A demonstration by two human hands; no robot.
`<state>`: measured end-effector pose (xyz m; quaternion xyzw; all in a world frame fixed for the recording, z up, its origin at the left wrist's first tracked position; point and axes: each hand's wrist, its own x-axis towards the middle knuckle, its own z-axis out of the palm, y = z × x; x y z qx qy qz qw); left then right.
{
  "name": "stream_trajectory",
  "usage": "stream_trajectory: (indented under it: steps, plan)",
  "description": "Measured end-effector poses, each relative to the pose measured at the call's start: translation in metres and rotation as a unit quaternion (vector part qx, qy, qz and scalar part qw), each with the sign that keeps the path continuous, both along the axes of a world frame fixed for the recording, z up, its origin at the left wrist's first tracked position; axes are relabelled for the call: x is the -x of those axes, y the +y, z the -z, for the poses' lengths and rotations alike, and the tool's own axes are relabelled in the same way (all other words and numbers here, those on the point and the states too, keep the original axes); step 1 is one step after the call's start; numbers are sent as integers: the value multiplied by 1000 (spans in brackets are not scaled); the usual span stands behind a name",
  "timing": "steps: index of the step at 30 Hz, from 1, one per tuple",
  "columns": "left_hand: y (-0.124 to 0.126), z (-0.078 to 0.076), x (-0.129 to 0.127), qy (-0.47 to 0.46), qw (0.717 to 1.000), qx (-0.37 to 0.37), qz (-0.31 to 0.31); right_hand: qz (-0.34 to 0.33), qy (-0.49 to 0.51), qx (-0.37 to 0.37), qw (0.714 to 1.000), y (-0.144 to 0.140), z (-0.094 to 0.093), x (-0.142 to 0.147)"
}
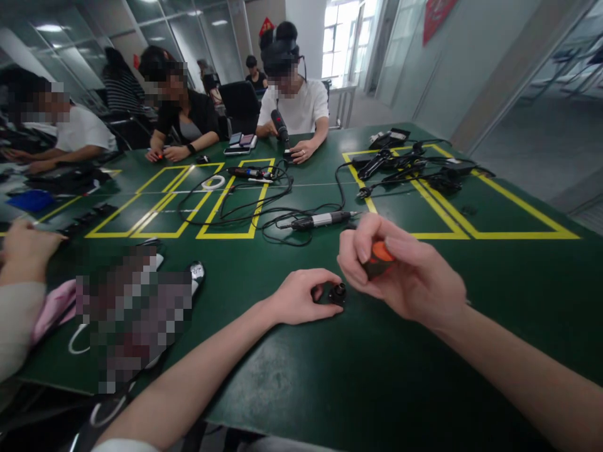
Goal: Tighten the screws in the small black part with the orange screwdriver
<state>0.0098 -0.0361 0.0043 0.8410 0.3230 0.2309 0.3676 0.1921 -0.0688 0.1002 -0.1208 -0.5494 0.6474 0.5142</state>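
Thumb and fingers of my left hand (306,296) close around a small black part (337,292) standing on the green table. A short round post with a metallic-looking tip rises from its top. Just to the right and raised above the tabletop, my right hand (405,270) is curled around a stubby object with an orange end and a dark body (382,252). Fingers hide much of that object, so its kind cannot be told. The two hands are close together, and the held object is apart from the black part.
Beyond my hands lies a grey and black electric screwdriver (323,220) with looped black cable. Black cables and adapters (414,160) pile up at the back right. A white ring (213,182) lies further left. Co-workers sit across the table; another person's hand (28,251) is at left.
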Motion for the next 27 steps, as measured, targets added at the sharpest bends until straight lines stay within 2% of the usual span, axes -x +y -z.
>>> stream_trajectory:
  steps: [3,10,17,21,24,27]
  plan:
    - [1,1,-1,5,1000,15,11,6,-12,-3,1000,-1,-1,-2]
    - [0,0,-1,-22,998,64,-6,-11,-30,50,998,-8,-8,-8]
    - [2,-3,-2,10,998,68,6,0,-34,-22,999,-2,-6,-9]
    - [2,-3,-1,11,998,59,20,-9,-31,8,999,-5,-6,-7]
    - [2,-1,-1,-12,998,69,4,-8,-15,38,999,-5,-5,-5]
    - [3,1,-1,-12,998,64,3,11,-24,13,1000,-2,-5,-4]
